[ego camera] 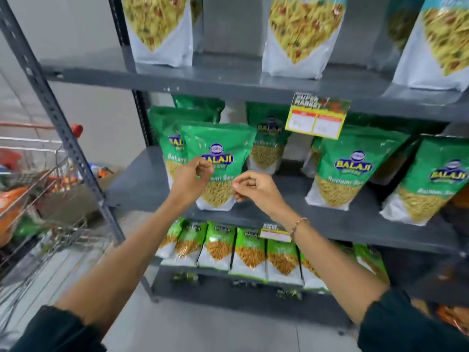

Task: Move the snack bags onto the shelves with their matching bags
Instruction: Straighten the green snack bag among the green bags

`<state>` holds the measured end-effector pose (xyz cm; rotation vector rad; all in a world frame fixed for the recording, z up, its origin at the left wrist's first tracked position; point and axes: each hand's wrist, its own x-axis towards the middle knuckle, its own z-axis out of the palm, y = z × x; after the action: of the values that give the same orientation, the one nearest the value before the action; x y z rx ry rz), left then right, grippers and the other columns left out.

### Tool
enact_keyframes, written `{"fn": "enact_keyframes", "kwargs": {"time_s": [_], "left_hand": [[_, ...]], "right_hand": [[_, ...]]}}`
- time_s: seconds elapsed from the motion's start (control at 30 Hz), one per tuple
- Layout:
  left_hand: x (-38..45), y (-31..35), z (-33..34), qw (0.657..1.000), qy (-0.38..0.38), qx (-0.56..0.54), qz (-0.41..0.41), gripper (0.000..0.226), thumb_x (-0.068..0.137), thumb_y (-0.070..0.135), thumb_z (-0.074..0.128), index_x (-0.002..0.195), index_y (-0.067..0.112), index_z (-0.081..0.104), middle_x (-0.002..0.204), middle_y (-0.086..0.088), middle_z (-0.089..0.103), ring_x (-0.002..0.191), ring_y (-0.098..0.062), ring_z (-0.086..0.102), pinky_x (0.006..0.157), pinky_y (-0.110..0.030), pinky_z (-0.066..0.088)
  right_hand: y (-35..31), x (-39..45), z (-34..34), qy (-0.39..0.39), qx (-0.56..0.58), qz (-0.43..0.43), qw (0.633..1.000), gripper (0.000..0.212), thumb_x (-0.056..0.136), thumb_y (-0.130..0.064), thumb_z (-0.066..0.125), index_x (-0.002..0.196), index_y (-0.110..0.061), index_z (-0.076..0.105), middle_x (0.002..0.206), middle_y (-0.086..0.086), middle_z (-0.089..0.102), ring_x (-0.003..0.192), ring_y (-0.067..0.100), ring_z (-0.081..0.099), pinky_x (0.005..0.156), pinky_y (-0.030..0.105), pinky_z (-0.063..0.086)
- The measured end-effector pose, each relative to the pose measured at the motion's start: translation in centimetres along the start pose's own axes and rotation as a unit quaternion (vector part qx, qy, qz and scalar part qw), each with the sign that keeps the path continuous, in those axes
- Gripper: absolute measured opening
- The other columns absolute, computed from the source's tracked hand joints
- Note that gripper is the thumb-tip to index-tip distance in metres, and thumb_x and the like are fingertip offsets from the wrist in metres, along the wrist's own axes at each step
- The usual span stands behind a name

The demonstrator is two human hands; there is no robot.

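A green Balaji snack bag (220, 143) stands upright at the front of the middle shelf (142, 179), in front of matching green bags (266, 138). My left hand (191, 177) is curled shut against the bag's front, left of its middle, with nothing visible inside it. My right hand (253, 186) is closed too, its thumb and fingertips pinched at the bag's lower right edge. More matching green bags (347, 171) stand further right on the same shelf.
The top shelf holds white bags of yellow mix (302, 34). On the lowest shelf is a row of smaller green bags (248, 252). A wire shopping cart (33, 189) with orange and green packets stands at the left, beside the rack's upright post (58, 118). Price tags (317, 118) hang from the shelf edges.
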<state>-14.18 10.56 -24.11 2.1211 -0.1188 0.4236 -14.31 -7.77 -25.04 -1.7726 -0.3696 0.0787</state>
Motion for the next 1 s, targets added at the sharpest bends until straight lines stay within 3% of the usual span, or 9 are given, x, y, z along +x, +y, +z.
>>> {"fn": "enact_keyframes", "kwargs": {"time_s": [0.13,0.17,0.27,0.37,0.53,0.67,0.8,0.9,1.0], "left_hand": [[0.1,-6.3,1.2,0.983,-0.054,0.003,-0.176,0.05,0.086,0.018,0.062,0.123,-0.009,0.043,0.108,-0.019,0.054,0.106,-0.031,0.054,0.07,-0.017,0.045],[0.3,-7.5,1.6,0.979,-0.052,-0.004,-0.197,0.062,0.083,0.019,0.067,0.127,-0.012,0.037,0.117,-0.025,0.052,0.113,-0.034,0.052,0.077,-0.024,0.049],[1.2,-8.7,1.9,0.97,-0.073,0.028,-0.23,0.084,0.08,0.016,0.071,0.141,-0.004,0.018,0.144,-0.017,0.035,0.13,-0.03,0.037,0.097,-0.026,0.041],[2.5,-9.9,2.3,0.969,-0.107,0.049,-0.216,0.08,0.082,0.015,0.068,0.143,0.0,0.017,0.152,-0.019,0.028,0.137,-0.033,0.031,0.102,-0.031,0.033],[3.0,-12.0,3.2,0.97,-0.088,0.075,-0.216,0.065,0.073,0.023,0.077,0.126,0.007,0.044,0.125,-0.014,0.058,0.116,-0.031,0.054,0.091,-0.038,0.044],[2.9,-11.3,4.9,0.974,-0.045,0.006,-0.221,0.064,0.068,0.009,0.079,0.125,0.005,0.05,0.117,-0.01,0.062,0.112,-0.022,0.056,0.097,-0.037,0.047],[3.9,-10.2,7.4,0.983,-0.067,-0.025,-0.17,0.048,0.068,0.005,0.078,0.111,0.013,0.057,0.097,-0.017,0.066,0.09,-0.017,0.057,0.092,-0.046,0.052],[5.5,-9.2,10.0,0.982,-0.093,-0.062,-0.152,0.062,0.065,0.001,0.079,0.121,0.007,0.054,0.115,-0.011,0.066,0.106,-0.016,0.058,0.102,-0.039,0.046],[7.1,-8.6,12.5,0.981,-0.105,-0.074,-0.145,0.067,0.061,-0.002,0.08,0.122,0.005,0.054,0.122,-0.015,0.065,0.113,-0.021,0.06,0.102,-0.045,0.046]], "right_hand": [[6.7,1.6,0.7,0.001,-0.12,0.099,0.988,0.006,0.081,-0.023,0.067,0.08,-0.018,0.065,0.074,0.0,0.068,0.071,0.011,0.065,0.071,0.03,0.058],[7.9,2.0,0.6,0.023,-0.171,0.114,0.978,0.013,0.08,-0.029,0.067,0.086,-0.017,0.064,0.08,0.0,0.068,0.077,0.012,0.064,0.075,0.031,0.055],[9.7,3.5,1.0,0.033,-0.228,0.125,0.965,0.05,0.079,-0.036,0.067,0.118,-0.008,0.052,0.118,0.01,0.063,0.106,0.022,0.059,0.088,0.037,0.049],[10.3,5.3,1.8,-0.011,-0.249,0.119,0.961,0.072,0.08,-0.033,0.066,0.137,-0.011,0.029,0.14,0.012,0.046,0.122,0.03,0.048,0.09,0.038,0.044],[11.5,7.5,2.2,0.042,-0.15,0.094,0.983,0.059,0.073,-0.025,0.076,0.122,-0.011,0.046,0.122,0.012,0.062,0.109,0.026,0.059,0.086,0.037,0.05],[13.0,7.8,1.0,0.084,-0.073,0.09,0.99,0.053,0.063,-0.009,0.081,0.11,-0.008,0.056,0.109,0.016,0.068,0.099,0.023,0.064,0.091,0.046,0.053],[13.3,7.2,-2.1,0.11,-0.009,0.092,0.99,0.056,0.062,0.003,0.078,0.113,0.0,0.055,0.108,0.008,0.065,0.096,0.013,0.061,0.084,0.018,0.053],[13.5,7.0,-4.9,0.138,0.006,0.085,0.987,0.054,0.062,0.004,0.078,0.111,0.0,0.056,0.103,0.005,0.064,0.089,0.007,0.062,0.079,0.014,0.053],[13.5,7.2,-7.4,0.166,0.005,0.09,0.982,0.054,0.063,0.007,0.077,0.112,0.0,0.056,0.104,0.005,0.063,0.09,0.009,0.061,0.078,0.013,0.053]]}}
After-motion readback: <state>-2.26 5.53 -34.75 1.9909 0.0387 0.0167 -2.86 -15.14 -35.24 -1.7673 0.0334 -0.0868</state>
